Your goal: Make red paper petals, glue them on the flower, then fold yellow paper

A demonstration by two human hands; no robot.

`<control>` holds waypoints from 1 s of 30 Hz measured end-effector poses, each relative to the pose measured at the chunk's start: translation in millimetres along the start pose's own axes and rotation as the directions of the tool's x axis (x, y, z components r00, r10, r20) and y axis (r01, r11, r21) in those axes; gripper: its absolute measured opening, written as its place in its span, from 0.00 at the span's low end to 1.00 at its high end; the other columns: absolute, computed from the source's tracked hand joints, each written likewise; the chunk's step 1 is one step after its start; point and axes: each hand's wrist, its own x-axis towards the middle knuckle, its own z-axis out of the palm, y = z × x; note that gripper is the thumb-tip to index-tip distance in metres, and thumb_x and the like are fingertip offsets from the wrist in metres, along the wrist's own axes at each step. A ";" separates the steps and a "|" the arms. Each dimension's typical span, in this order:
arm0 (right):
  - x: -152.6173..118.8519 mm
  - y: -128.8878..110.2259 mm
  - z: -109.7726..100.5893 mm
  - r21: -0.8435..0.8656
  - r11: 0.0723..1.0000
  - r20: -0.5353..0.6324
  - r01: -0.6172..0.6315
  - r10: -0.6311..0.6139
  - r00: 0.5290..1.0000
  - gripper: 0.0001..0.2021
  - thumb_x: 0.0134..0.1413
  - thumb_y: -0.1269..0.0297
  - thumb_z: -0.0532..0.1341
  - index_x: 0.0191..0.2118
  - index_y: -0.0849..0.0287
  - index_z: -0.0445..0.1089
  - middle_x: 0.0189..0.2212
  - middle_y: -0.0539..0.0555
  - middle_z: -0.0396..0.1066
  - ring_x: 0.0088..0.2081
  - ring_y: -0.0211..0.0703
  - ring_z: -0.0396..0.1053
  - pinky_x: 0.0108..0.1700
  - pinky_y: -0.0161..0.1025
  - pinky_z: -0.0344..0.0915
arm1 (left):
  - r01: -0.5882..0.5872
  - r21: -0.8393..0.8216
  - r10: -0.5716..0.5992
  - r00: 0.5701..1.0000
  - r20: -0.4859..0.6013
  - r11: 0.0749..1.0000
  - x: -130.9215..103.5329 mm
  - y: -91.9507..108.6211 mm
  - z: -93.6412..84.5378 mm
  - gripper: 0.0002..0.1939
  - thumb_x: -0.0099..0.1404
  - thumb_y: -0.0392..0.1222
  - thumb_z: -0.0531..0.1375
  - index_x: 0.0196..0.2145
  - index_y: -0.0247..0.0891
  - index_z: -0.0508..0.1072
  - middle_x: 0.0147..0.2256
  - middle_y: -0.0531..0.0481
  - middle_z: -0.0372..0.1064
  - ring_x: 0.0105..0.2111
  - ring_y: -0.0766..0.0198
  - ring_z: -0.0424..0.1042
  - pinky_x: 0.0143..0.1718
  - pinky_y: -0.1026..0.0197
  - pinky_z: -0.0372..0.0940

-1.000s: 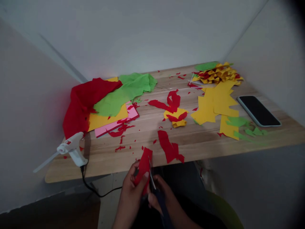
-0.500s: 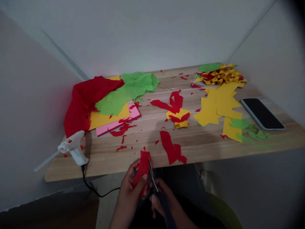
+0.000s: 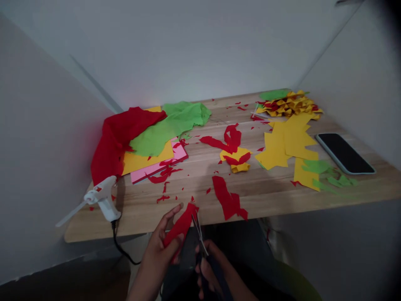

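Observation:
A strip of red crepe paper point(image 3: 181, 225) is pinched between the thumb and fingers of my left hand point(image 3: 163, 242), just off the table's front edge. My right hand point(image 3: 211, 265) grips dark-handled scissors point(image 3: 198, 229), whose slightly parted blades meet the strip near its far end. Beyond them on the table lie a larger red paper piece point(image 3: 227, 198) and a yellow paper shape point(image 3: 239, 155) with red pieces on it. Small red scraps are scattered around.
A white glue gun point(image 3: 106, 200) stands at the left edge, its cord hanging down. Behind it are red crepe paper point(image 3: 115, 138), green crepe paper point(image 3: 169, 125) and pink sheets point(image 3: 150, 169). Cut yellow paper point(image 3: 275, 146), folded yellow pieces point(image 3: 291, 106) and a phone point(image 3: 346, 153) lie at the right.
My left hand has shifted left and tilted the red strip to a slant. The scissor blades now reach across the strip's far end instead of along its right side.

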 end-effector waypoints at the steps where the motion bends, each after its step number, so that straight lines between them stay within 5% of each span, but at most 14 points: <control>1: 1.6 -2.0 1.7 -0.012 1.000 -0.003 -0.017 0.017 1.000 0.33 0.43 0.30 0.63 0.43 0.54 0.60 0.28 0.45 0.62 0.23 0.30 0.64 0.23 0.29 0.63 | 0.018 -0.008 -0.018 0.999 0.033 1.000 0.3 0.1 -0.9 0.39 0.53 0.50 0.67 0.61 0.43 0.63 0.28 0.53 0.71 0.15 0.74 0.53 0.17 0.69 0.52; 8: 11.6 -13.5 4.5 -0.007 1.000 -0.094 -0.012 0.011 0.996 0.36 0.35 0.30 0.67 0.40 0.54 0.59 0.22 0.41 0.62 0.12 0.26 0.56 0.12 0.27 0.55 | -0.029 -0.013 0.030 0.991 0.129 0.999 7.3 -5.8 -11.5 0.38 0.56 0.53 0.67 0.61 0.41 0.62 0.22 0.58 0.65 0.16 0.72 0.56 0.19 0.68 0.55; 13: 10.3 -14.4 3.1 0.087 0.993 -0.117 0.085 -0.074 0.990 0.35 0.36 0.31 0.67 0.41 0.55 0.61 0.24 0.43 0.62 0.17 0.28 0.61 0.19 0.28 0.60 | -0.113 0.212 0.076 0.982 0.174 0.971 22.2 -2.6 -35.7 0.27 0.62 0.52 0.63 0.55 0.40 0.65 0.23 0.55 0.69 0.23 0.64 0.67 0.26 0.64 0.62; 17: 14.3 -14.9 3.5 0.142 0.984 -0.172 0.107 -0.082 0.982 0.35 0.36 0.32 0.68 0.42 0.55 0.63 0.28 0.46 0.64 0.23 0.33 0.65 0.24 0.32 0.63 | -0.182 0.327 0.122 0.973 0.195 0.927 37.5 22.4 -44.4 0.20 0.60 0.51 0.63 0.47 0.39 0.71 0.28 0.51 0.72 0.24 0.64 0.67 0.26 0.63 0.63; 22: 8.9 -22.1 4.6 0.080 0.996 -0.088 -0.032 0.039 0.995 0.38 0.33 0.29 0.67 0.43 0.55 0.63 0.28 0.46 0.64 0.23 0.32 0.63 0.25 0.34 0.64 | -0.198 0.428 0.093 0.962 0.255 0.882 41.3 50.3 -36.9 0.15 0.60 0.54 0.62 0.32 0.39 0.72 0.23 0.56 0.63 0.22 0.67 0.60 0.23 0.66 0.56; 30: 7.0 -15.6 10.3 0.126 0.985 0.041 -0.117 0.113 0.993 0.40 0.30 0.29 0.68 0.44 0.56 0.63 0.29 0.46 0.66 0.24 0.32 0.65 0.27 0.34 0.64 | -0.090 0.495 -0.126 0.914 0.387 0.864 33.5 39.6 -48.2 0.24 0.60 0.63 0.55 0.21 0.40 0.60 0.17 0.60 0.52 0.18 0.70 0.49 0.21 0.65 0.48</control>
